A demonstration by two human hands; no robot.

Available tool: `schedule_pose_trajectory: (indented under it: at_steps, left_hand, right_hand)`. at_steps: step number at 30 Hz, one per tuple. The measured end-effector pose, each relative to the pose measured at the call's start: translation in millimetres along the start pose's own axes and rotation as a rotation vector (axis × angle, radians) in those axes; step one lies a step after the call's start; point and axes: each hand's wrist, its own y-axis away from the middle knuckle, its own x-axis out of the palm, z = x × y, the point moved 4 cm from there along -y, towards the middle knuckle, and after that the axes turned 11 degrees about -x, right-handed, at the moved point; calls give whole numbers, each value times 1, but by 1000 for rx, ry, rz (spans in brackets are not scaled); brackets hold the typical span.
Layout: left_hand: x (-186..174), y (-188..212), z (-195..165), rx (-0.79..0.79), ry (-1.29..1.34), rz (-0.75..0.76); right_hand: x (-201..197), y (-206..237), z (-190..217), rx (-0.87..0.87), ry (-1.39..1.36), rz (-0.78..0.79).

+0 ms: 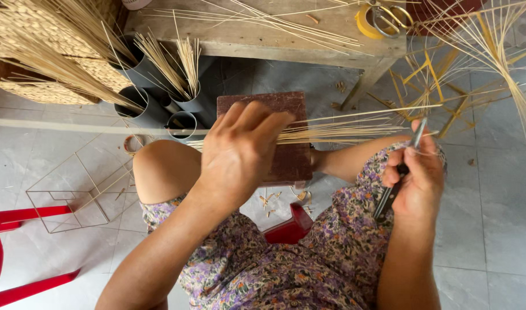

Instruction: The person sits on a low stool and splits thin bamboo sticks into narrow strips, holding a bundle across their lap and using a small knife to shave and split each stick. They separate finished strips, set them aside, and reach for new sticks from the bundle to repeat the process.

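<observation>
Head view, looking down over the lap of a seated person in a floral dress (286, 264). Left hand (240, 152) is curled closed around a bundle of thin bamboo sticks (337, 131), fingers wrapped over the top, knuckles up; the bundle runs roughly level from the hand out to the right, its free ends fanning slightly. The gripped end sits directly above a dark brown wooden block (286, 132) that stands on the floor between the knees; whether the sticks touch the block cannot be told. Right hand (415, 178) is closed on a slim dark-handled knife (402, 169), thumb along the handle, blade pointing up and reaching the far ends of the sticks, just beside them. Small offcuts (286, 198) lie on the grey tile floor (492, 189) below the block. Behind the block: several grey plastic tubes (182, 123), some holding upright sticks. Upper left, a woven basket (33, 86) with more sticks lying across it. A wooden table (263, 40) at top carries loose sticks and a yellow tape roll (369, 20). Right of the table, a half-built frame of yellow slats (441, 86). Left on the floor, a wire frame (73, 195) and a red stool (22, 252).
</observation>
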Motion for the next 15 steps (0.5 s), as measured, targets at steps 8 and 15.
schedule_pose_trajectory:
  at_steps: [8,15]
  left_hand:
    - [87,-73,-13,275,96,-15]
    - [196,-146,57,251,-84,-117]
  right_hand:
    - [-2,7,-20,24,278,-10]
    - [-5,8,-28,247,319,-24]
